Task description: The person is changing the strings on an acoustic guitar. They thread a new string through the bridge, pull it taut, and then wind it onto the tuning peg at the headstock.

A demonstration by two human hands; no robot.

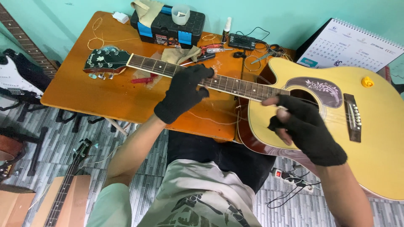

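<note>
Your left hand [183,92], in a black knit fingerless glove, lies over the neck of the guitar [378,126], its fingers curled down onto the strings and fretboard, pressed close together. Your right hand [305,126], gloved the same way, hovers over the body just beside the round soundhole; its bare fingers [273,101] are loosely bent and slightly spread, pinching nothing that can be made out, and motion blurs them.

The guitar is one acoustic with a glossy pale-yellow top, dark brown sides, a dark pickguard with a white floral pattern, and a dark bridge with a row of white pins. A small yellow pick [367,81] lies on its top. Its black headstock [103,60] lies near the table's far left corner, the neck runs across the table, and the body overhangs the right edge onto your lap.

The table [84,92] is smooth orange-brown wood with rounded corners. At its far edge stands one black plastic toolbox [168,27] with blue latches, closed; a tan cloth [145,10] and a clear cup [181,14] rest on its lid. Loose coils of wire [99,40] lie near the far left corner.
</note>
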